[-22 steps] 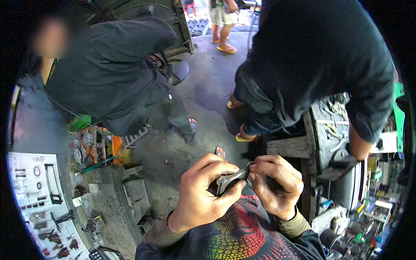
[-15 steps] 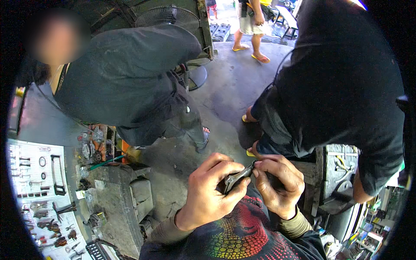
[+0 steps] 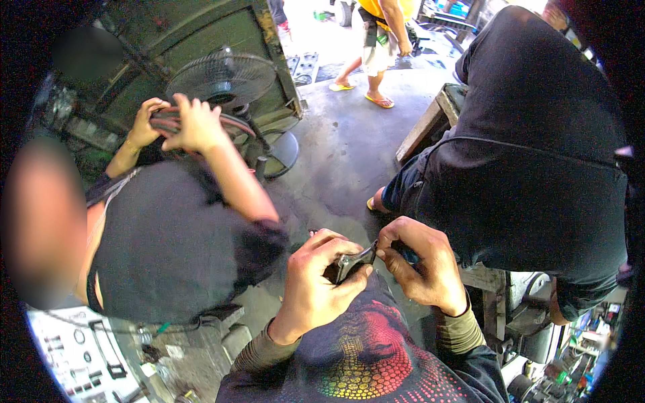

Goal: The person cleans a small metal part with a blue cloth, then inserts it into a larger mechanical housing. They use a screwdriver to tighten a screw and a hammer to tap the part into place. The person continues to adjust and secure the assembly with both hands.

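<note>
Head view: left hand (image 3: 316, 282) and right hand (image 3: 420, 265) both pinch a small dark metal part (image 3: 353, 263) between them, above the lap. Co-worker's hands grip a rubber ring (image 3: 195, 121) beside standing fan (image 3: 225, 80).

Most of the small dark metal part (image 3: 353, 263) is covered by the fingers of the left hand (image 3: 316, 282) and the right hand (image 3: 420, 265), so its full shape and kind cannot be told. The face of the person on the left (image 3: 40, 221) is blurred, and the person in yellow (image 3: 383, 33) at the far side is cut off above the waist by the picture's edge. The tools on the white board (image 3: 74, 349) at the near left are too small to be told apart.
</note>
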The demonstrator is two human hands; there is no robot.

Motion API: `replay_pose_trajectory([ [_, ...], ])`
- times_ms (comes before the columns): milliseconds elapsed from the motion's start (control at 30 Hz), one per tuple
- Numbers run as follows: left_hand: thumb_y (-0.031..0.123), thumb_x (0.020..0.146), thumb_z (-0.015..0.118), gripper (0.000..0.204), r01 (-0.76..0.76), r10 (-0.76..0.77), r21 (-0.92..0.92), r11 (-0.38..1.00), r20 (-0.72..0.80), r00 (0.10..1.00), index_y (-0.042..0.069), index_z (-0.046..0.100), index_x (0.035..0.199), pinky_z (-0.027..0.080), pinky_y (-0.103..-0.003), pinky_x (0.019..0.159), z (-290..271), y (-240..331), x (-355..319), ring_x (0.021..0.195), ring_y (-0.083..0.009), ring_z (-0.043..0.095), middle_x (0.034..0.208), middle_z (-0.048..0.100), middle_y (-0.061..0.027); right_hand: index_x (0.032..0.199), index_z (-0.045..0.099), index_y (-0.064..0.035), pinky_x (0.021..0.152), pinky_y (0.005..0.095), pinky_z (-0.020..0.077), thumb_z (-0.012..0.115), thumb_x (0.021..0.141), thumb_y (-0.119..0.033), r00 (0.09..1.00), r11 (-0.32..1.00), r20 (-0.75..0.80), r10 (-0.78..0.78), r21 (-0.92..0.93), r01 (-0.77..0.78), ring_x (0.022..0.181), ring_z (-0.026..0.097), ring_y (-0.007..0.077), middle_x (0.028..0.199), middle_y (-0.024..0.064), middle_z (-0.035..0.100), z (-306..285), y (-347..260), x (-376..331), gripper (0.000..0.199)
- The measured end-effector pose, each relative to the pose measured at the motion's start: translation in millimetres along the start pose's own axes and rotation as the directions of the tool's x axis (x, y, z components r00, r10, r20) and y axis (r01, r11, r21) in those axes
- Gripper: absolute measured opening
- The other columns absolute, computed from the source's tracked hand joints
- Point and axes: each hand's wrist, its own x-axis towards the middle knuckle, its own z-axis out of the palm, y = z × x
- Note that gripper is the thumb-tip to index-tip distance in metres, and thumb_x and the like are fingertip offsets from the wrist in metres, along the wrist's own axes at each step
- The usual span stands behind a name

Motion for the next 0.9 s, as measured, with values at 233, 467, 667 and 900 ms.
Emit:
replay_pose_trajectory([
  [233, 0.005, 0.086, 0.087, 0.025, 0.176, -0.162, -0.348, 0.921, 0.067, 0.984, 0.003, 0.069, 0.105, 0.054, -0.027, 0.061, 4, -40, 52, 0.073, -0.0111, 0.067, 0.092, 0.073, -0.0068, 0.104, 0.063, -0.0008, 0.083, 0.0284, 0.0542, 0.076, 0.094, 0.004, 0.961, 0.884, -0.078, 0.265, 0.418, -0.209, 0.092, 0.065, 0.0122, 0.101, 0.0041, 0.069, 5, 38, 35, 0.018],
  [467, 0.007, 0.091, 0.083, 0.019, 0.349, -0.386, -0.638, 0.687, 0.086, 0.918, 0.004, 0.071, 0.105, 0.048, -0.024, 0.047, 15, -59, 128, 0.059, -0.0057, 0.061, 0.081, 0.072, -0.0011, 0.106, 0.066, -0.0022, 0.088, 0.0300, 0.0506, 0.080, 0.091, -0.005, 0.925, 0.865, -0.059, 0.375, 0.381, -0.326, 0.093, 0.061, 0.0131, 0.097, 0.0023, 0.068, 1, 82, 48, 0.020],
  [667, 0.009, 0.088, 0.081, 0.028, 0.105, -0.425, -0.843, 0.527, -0.155, 0.892, 0.011, 0.069, 0.113, 0.047, -0.027, 0.044, 22, -96, 230, 0.070, -0.0112, 0.065, 0.092, 0.071, -0.0018, 0.111, 0.068, -0.0002, 0.090, 0.0296, 0.0520, 0.078, 0.093, -0.004, 0.886, 0.822, -0.071, 0.458, 0.414, -0.391, 0.095, 0.063, 0.0124, 0.100, 0.0039, 0.069, -4, 120, 50, 0.021],
  [900, 0.006, 0.091, 0.079, 0.018, -0.048, -0.311, -0.888, 0.458, -0.211, 0.927, 0.006, 0.069, 0.106, 0.044, -0.025, 0.042, 5, -136, 377, 0.060, -0.0091, 0.062, 0.085, 0.070, -0.0028, 0.127, 0.070, -0.0012, 0.088, 0.0297, 0.0540, 0.076, 0.095, -0.005, 0.810, 0.765, -0.124, 0.573, 0.437, -0.474, 0.095, 0.067, 0.0124, 0.103, 0.0044, 0.073, -7, 166, 90, 0.033],
])
